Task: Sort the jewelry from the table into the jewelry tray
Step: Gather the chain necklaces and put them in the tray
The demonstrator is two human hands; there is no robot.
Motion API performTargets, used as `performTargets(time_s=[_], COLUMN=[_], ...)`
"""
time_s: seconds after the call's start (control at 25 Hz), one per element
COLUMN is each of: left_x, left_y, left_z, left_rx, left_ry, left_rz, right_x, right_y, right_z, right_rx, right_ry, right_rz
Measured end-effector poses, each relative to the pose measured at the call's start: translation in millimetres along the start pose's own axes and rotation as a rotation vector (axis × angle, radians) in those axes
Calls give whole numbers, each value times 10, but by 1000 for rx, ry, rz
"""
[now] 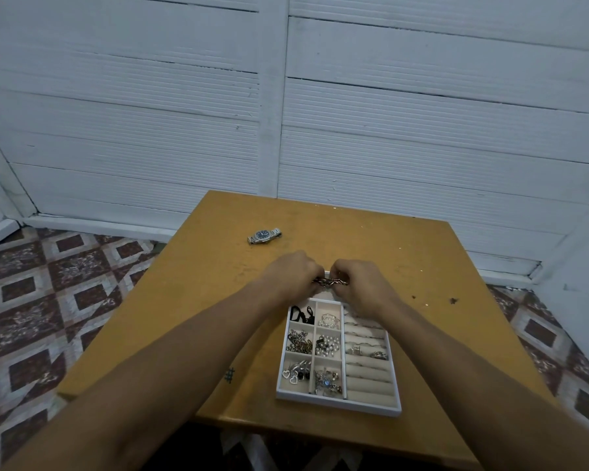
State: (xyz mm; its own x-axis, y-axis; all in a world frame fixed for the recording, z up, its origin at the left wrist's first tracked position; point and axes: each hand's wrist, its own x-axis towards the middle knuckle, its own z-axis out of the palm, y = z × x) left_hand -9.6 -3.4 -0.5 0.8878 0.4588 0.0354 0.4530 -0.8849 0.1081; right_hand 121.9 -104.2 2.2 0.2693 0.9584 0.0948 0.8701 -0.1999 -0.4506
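Over the far end of the jewelry tray point(337, 405), the person's two hands meet with a dark metal chain point(330, 282) stretched between them. The left hand point(291, 277) has its fingers curled round one end of the chain, and the right hand point(361, 288) pinches the other end in curled fingers. The chain shows only in the short gap between the two hands, and the rest is hidden inside the fingers. Whether it hangs just above the tray's far edge or touches it cannot be told, because the hands cover that end of the tray.

The tray is white and lies on the near right part of the wooden table point(184, 300), with its long side running away from the person. Its left side is split into two columns of small compartments that hold mixed pieces, including a black item point(301, 314) in the farthest visible left one and heart pendants point(292, 373) in the nearest left one. The right side is a column of padded rolls with a few rings point(368, 351) tucked between them.

A steel wristwatch point(264, 235) with a dark dial lies on the table beyond the left hand, well apart from the tray. Both forearms reach in from the bottom corners of the view, the right one passing over the tray's ring rolls.
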Motion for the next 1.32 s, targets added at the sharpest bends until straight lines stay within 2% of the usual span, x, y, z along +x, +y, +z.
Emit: performTargets(time_s=[0.52, 0.8, 1.32], left_x=[-42, -72, -35], left_y=[-131, -141, -161], left_z=[-55, -91, -19], left_rx=[190, 183, 167], left_ry=[30, 43, 138], left_rz=[43, 23, -128], right_x=[12, 11, 67], right_y=[139, 123, 141], right_z=[14, -16, 2], right_rx=[-312, -327, -508], right_ry=[21, 28, 70], right_rz=[-55, -75, -48])
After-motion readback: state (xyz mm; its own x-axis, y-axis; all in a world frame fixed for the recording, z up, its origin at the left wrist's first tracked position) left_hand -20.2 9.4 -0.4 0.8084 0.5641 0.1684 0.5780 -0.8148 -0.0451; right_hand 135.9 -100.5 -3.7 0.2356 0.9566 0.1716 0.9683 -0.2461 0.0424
